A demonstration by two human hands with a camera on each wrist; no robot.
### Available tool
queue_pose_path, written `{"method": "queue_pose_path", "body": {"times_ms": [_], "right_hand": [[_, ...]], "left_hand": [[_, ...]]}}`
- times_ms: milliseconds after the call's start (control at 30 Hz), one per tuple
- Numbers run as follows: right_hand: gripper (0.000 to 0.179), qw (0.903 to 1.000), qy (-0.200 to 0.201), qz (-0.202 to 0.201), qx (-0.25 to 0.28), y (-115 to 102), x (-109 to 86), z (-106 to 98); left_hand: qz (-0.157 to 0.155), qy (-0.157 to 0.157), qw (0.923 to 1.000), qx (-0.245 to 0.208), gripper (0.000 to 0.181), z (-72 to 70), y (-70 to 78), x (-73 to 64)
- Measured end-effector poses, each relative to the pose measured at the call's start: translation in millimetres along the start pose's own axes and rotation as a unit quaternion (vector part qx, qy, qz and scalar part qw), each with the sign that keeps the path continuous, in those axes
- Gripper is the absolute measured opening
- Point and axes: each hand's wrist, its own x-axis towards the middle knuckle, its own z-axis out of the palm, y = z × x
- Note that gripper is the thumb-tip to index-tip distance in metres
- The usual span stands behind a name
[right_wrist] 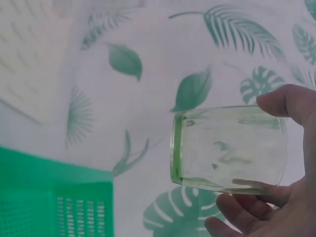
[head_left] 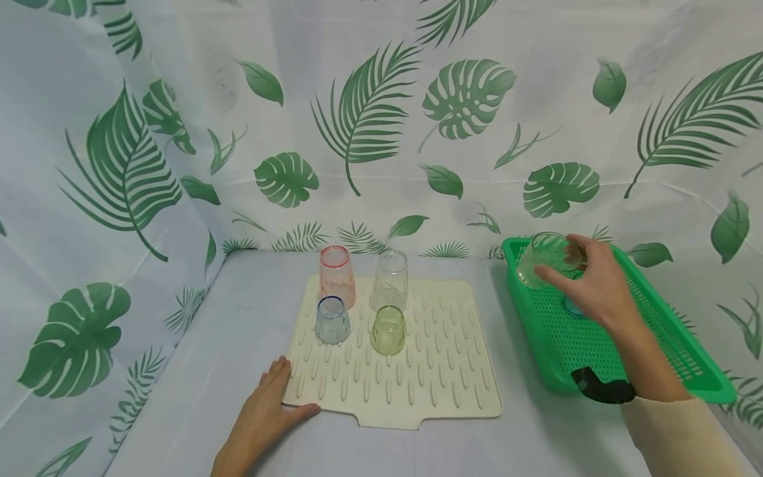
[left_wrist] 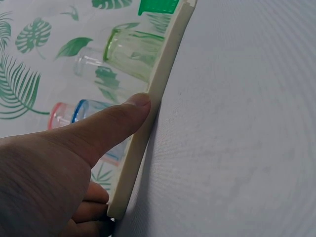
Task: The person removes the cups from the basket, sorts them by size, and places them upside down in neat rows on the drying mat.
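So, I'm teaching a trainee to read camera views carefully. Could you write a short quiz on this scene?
1. How many glasses stand on the cream mat?
2. True or false: the left hand touches the edge of the cream mat.
3. Which glass does the right hand hold?
a) a red-tinted glass
b) a green-tinted glass
c) a blue-tinted glass

Key: 1. Four. 2. True. 3. b.
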Motion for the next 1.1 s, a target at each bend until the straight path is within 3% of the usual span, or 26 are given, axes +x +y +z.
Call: {"method": "queue_pose_path", "body": {"times_ms": [533, 1100], "right_hand": [[0.075, 0.9966, 0.012, -0.069, 0.043, -43.8, -36.9, 30.0], [0.076, 0.9905, -0.029, -0.106, 0.082, -68.4, -69.6, 76.4]], "left_hand": [[0.002, 0.000, 1.0000, 0.004, 0.111, -0.3, 2.4, -1.7], [0.002, 0.000, 1.0000, 0.009, 0.110, -1.4, 2.9, -2.4]]}}
